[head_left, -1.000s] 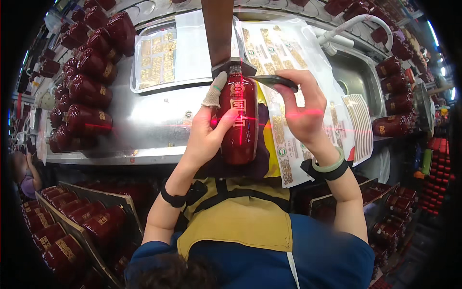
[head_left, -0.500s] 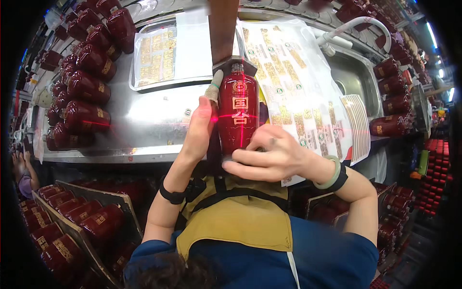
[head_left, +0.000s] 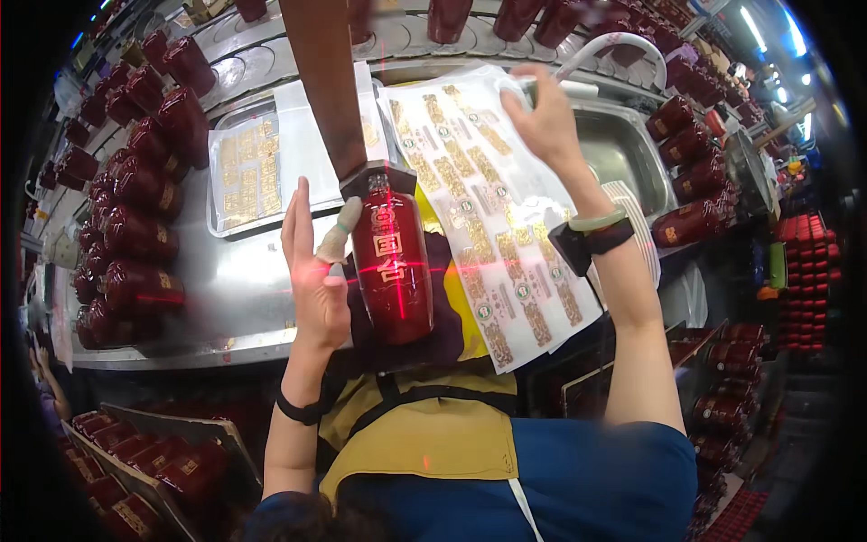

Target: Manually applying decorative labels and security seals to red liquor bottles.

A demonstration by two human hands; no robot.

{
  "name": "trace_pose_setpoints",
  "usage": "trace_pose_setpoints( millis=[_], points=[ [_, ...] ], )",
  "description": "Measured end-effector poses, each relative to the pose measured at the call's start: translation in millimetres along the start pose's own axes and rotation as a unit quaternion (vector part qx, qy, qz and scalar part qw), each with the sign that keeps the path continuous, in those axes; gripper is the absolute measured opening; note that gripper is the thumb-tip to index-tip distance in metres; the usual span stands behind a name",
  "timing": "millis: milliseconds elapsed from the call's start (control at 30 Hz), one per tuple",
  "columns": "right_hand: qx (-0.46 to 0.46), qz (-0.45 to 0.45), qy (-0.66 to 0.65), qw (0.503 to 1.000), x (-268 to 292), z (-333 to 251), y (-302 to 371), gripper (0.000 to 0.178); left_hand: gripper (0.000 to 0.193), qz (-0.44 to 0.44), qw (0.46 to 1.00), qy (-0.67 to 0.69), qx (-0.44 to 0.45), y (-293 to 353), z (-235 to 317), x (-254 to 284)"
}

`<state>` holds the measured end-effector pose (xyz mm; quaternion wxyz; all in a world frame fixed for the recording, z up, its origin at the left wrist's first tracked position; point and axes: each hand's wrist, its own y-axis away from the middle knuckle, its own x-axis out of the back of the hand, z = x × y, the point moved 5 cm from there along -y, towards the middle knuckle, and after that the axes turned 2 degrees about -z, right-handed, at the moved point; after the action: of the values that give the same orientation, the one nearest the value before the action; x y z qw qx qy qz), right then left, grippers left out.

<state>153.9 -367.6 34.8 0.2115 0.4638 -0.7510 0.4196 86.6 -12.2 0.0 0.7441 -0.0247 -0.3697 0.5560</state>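
Note:
A dark red glass bottle [head_left: 397, 303] with gold characters lies on dark cloth, its neck pointing away into a hexagonal end piece [head_left: 377, 178] on a brown post. Red light lines cross the glass. Beside the bottle's left side is my left hand [head_left: 316, 289], open with fingers raised; one finger wears a pale cover [head_left: 338, 237] close to the glass. My right hand [head_left: 547, 122] reaches to the far right edge of a white sheet of gold stickers [head_left: 492, 262], thumb and fingers apart, slightly blurred. I see nothing held in it.
More red bottles [head_left: 140, 235] are stacked at the left and others [head_left: 691, 221] at the right. A metal tray [head_left: 217, 226] holds gold sticker sheets. Behind the sticker sheet are a sink [head_left: 623, 149] and a white curved faucet [head_left: 623, 38]. Bottle crates [head_left: 163, 452] stand below the bench.
My right hand has left the bottle's base and moved up and right to the sticker sheet's far edge. My left hand's fingers have spread off the bottle. The view has shifted.

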Motion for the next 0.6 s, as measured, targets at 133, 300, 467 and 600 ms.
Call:
trace_pose_setpoints(
  millis=[133,300,467,600],
  points=[
    [0.019,-0.189,0.251,0.949,-37,50,56,0.032,0.094,0.029,0.999,0.033,0.018,7,5,-2],
    [-0.029,-0.242,0.303,0.921,3,104,73,0.032,0.086,0.046,0.998,0.023,0.033,7,6,12],
    [-0.126,-0.190,0.173,0.958,21,154,46,0.030,0.078,0.054,0.995,0.069,0.050,9,7,9],
    [-0.292,-0.206,0.098,0.929,29,197,57,0.046,0.075,0.043,0.997,0.059,0.013,9,21,12]
  ],
)
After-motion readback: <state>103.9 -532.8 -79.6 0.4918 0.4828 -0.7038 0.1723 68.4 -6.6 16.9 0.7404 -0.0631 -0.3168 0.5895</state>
